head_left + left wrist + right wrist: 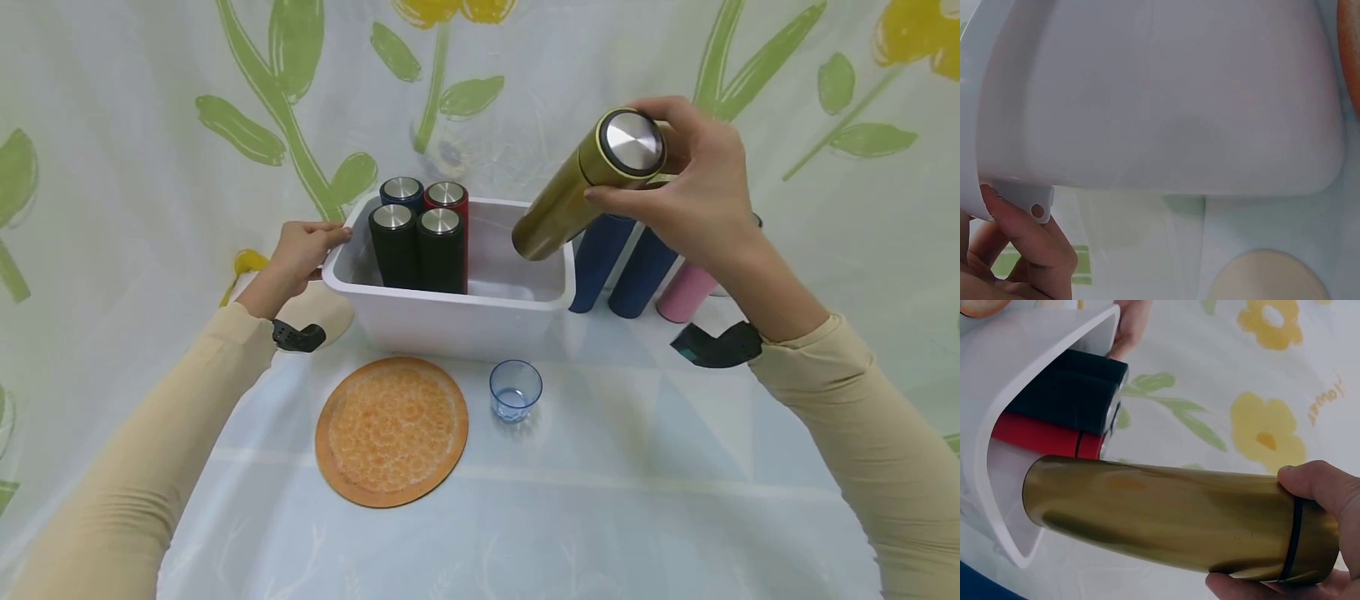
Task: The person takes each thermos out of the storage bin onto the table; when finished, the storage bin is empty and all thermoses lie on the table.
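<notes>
Thumb and fingers of the right hand point(701, 179) curl round the lid end of a gold vacuum flask point(562, 200), spread about as wide as the flask itself, thumb on one side and fingers on the other. The flask tilts — silver-topped lid high, base pointing down and left — with its base over the right part of a white plastic bin point(457, 321); whether that base dips below the rim I cannot tell. The left hand point(300, 254) grips the bin's left end, its fingers bent close at the rim, beside a small tab with a round hole. Four flasks stand upright at the left side inside the bin: two blackish flasks point(417, 258) in front, a navy flask point(402, 190) and a red flask point(450, 196) behind. The bin's right side, under the gold flask, shows bare floor. Beyond that end, two blue bottles point(630, 271) and a pink bottle point(686, 292) stand on the table point(637, 475). In front of the bin lie an orange round mat point(392, 432) and, near it, a blue-tinted glass tumbler point(515, 392); a beige disc point(322, 308) sits below the left hand.
</notes>
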Tool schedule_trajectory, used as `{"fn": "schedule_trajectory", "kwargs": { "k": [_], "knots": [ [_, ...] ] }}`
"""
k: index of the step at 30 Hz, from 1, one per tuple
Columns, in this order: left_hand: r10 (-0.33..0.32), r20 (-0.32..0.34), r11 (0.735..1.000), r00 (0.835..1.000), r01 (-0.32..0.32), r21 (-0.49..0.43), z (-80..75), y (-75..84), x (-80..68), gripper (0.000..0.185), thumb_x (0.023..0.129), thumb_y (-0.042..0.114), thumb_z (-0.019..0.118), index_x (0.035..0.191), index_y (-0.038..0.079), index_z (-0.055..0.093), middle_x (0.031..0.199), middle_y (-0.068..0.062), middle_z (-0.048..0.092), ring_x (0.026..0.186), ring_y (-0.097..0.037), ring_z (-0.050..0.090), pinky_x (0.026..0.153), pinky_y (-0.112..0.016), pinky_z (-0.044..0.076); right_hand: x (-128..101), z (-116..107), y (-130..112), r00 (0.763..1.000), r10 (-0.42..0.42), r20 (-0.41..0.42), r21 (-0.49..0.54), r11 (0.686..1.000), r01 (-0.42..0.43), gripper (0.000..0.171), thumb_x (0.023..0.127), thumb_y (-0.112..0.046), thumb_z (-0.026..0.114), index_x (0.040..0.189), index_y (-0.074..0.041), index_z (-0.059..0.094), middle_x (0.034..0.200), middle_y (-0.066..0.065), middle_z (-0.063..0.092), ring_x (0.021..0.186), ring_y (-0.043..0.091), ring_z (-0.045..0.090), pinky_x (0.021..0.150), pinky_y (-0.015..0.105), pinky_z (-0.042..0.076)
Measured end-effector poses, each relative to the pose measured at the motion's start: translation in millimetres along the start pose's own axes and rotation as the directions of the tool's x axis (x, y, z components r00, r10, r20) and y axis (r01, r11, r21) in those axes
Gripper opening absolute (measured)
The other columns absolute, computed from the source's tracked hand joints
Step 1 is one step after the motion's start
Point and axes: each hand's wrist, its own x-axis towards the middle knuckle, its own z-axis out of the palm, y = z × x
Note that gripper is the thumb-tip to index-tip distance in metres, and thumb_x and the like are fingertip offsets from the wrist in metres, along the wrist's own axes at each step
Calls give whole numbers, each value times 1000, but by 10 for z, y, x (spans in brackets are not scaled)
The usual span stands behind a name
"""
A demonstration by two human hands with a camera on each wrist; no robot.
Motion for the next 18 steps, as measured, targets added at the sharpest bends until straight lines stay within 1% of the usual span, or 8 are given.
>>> {"fn": "schedule_trajectory", "kwargs": {
  "k": [2, 9, 13, 18],
  "knots": [
    [3, 2, 1000, 1000, -3, -1, 3, -5, -3, 53, 103, 32, 56, 149, 8, 47, 145, -19, 48, 113, -24, 56, 69, -22, 56, -27, -27, -3, 1000, -10, -9, 9, 1000, 10, 63, 71, -6, 90, 128, -16, 65, 121, 3, 65, 96, 17, 65, 79, 19, 53],
    [-6, 14, 1000, 1000, 6, -2, 24, -14, -5, 53, 103, 31, 56, 150, 8, 46, 146, -19, 47, 112, -23, 56, 68, -22, 56, -122, -113, -29, 999, -14, -38, 34, 999, 16, 63, 70, -1, 89, 126, -16, 66, 119, 2, 67, 99, 17, 66, 79, 18, 53],
    [1, 14, 1000, 1000, -2, 3, 22, -12, 4, 53, 103, 31, 56, 150, 8, 46, 145, -19, 47, 112, -24, 56, 68, -21, 56, -182, -171, -43, 997, -47, -55, 43, 998, 49, 64, 68, 4, 88, 126, -13, 67, 118, 4, 67, 100, 17, 66, 78, 17, 54],
    [11, 9, 1000, 1000, -11, -4, -1, -17, 16, 53, 103, 31, 56, 150, 9, 46, 145, -18, 47, 110, -22, 57, 68, -21, 56, -250, -245, -54, 995, -79, -68, 25, 996, 81, 66, 68, 7, 87, 128, -11, 66, 120, 8, 66, 102, 18, 66, 78, 17, 54]
  ]
}}
